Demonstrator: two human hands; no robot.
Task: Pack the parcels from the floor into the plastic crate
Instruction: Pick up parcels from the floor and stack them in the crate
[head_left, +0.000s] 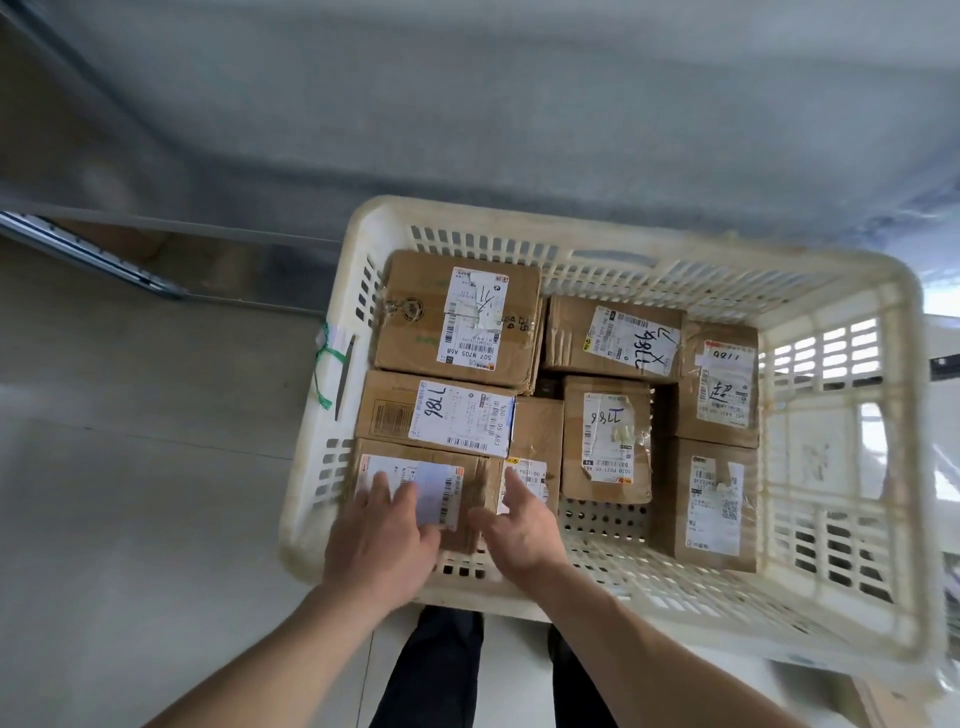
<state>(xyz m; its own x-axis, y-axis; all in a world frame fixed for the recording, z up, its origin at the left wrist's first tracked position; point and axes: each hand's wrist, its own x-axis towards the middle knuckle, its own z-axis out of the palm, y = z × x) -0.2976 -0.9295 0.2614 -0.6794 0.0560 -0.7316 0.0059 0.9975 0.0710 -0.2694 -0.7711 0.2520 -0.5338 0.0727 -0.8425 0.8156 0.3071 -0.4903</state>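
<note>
The plastic crate (841, 525) fills the centre and right of the frame, and it already holds eight cardboard parcels, so packing looks well along. Three lie in a column along its left wall, one stands on edge between that column and the middle, and four more sit in the middle and right. The left hand (382, 535) lies flat, fingers spread in a wide grip, on the white label of the nearest parcel (467, 480) at the lower left of the crate. The right hand (519, 525) has its grip loosely open, fingers against that parcel's right edge, holding nothing. I judge this box is just being settled into place. Bare slotted crate bottom shows in the lower middle, room for more. The floor (130, 493) at left shows no waiting parcels, so how many remain cannot be told.
</note>
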